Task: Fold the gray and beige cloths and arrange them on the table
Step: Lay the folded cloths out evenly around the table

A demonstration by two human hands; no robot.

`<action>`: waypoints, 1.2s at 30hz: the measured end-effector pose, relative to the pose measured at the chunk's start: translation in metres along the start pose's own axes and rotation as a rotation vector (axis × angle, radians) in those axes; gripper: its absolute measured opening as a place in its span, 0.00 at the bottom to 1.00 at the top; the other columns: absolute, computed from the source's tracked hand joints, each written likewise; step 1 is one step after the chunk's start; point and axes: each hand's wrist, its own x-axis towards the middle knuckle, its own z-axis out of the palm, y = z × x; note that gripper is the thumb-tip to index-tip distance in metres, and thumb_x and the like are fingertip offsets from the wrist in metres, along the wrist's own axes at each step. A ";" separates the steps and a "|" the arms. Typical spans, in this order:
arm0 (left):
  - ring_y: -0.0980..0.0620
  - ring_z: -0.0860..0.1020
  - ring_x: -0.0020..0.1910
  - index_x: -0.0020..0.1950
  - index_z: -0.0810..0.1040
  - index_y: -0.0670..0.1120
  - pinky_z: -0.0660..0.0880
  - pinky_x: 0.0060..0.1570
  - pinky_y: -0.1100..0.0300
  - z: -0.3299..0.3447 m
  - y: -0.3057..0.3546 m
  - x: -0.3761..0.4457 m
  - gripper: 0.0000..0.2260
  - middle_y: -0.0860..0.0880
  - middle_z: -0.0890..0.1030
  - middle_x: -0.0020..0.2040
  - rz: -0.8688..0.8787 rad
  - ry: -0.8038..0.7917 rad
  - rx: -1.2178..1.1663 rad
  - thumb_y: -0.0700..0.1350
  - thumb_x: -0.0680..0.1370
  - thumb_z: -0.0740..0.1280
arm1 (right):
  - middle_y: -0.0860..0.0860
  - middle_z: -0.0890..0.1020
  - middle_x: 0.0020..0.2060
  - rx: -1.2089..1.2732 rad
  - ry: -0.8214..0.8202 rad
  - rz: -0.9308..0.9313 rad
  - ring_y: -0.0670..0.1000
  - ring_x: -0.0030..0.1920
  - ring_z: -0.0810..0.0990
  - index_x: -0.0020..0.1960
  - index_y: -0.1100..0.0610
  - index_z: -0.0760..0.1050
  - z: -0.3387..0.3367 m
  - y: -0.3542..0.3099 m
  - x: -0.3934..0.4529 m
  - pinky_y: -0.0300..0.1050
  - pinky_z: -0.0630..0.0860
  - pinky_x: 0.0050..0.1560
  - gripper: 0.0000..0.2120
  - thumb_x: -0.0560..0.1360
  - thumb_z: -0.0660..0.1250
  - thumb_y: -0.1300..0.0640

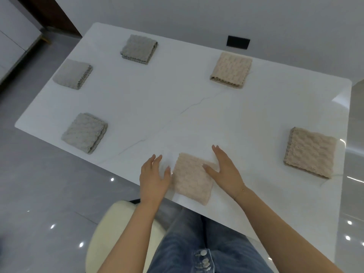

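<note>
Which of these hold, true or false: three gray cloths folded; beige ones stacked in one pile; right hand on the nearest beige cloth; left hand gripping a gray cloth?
1. Three folded gray textured cloths lie on the white marble table: at and. True.
2. The beige cloths are stacked. False: they lie apart, at and.
3. The right hand rests on the nearest beige cloth. True.
4. The left hand grips a gray cloth. False: it is open beside the nearest beige cloth.
</note>
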 end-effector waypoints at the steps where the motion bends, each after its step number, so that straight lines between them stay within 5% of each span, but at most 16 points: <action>1: 0.49 0.58 0.74 0.73 0.65 0.48 0.57 0.71 0.54 -0.006 0.001 0.005 0.23 0.48 0.62 0.75 0.019 -0.002 0.022 0.51 0.79 0.61 | 0.47 0.52 0.77 -0.028 -0.005 -0.025 0.44 0.76 0.51 0.77 0.51 0.48 -0.003 -0.006 0.005 0.35 0.48 0.70 0.34 0.78 0.61 0.44; 9: 0.51 0.53 0.76 0.76 0.58 0.50 0.51 0.72 0.54 -0.042 -0.006 0.057 0.25 0.50 0.55 0.78 0.075 -0.065 0.040 0.53 0.80 0.58 | 0.44 0.53 0.77 -0.011 0.016 -0.039 0.44 0.76 0.51 0.77 0.50 0.50 0.005 -0.055 0.029 0.36 0.49 0.71 0.33 0.78 0.59 0.42; 21: 0.50 0.56 0.75 0.76 0.58 0.48 0.52 0.73 0.57 -0.134 -0.110 0.206 0.24 0.48 0.58 0.77 0.318 -0.303 0.070 0.49 0.81 0.59 | 0.46 0.55 0.76 -0.007 0.094 0.113 0.44 0.75 0.53 0.77 0.50 0.53 0.138 -0.179 0.117 0.33 0.48 0.68 0.30 0.79 0.59 0.44; 36: 0.47 0.70 0.65 0.70 0.68 0.44 0.66 0.67 0.55 -0.204 -0.204 0.259 0.22 0.46 0.72 0.67 0.106 -0.261 0.039 0.42 0.76 0.65 | 0.47 0.67 0.70 0.014 -0.034 0.099 0.47 0.69 0.67 0.73 0.52 0.62 0.218 -0.240 0.170 0.38 0.63 0.66 0.25 0.79 0.61 0.48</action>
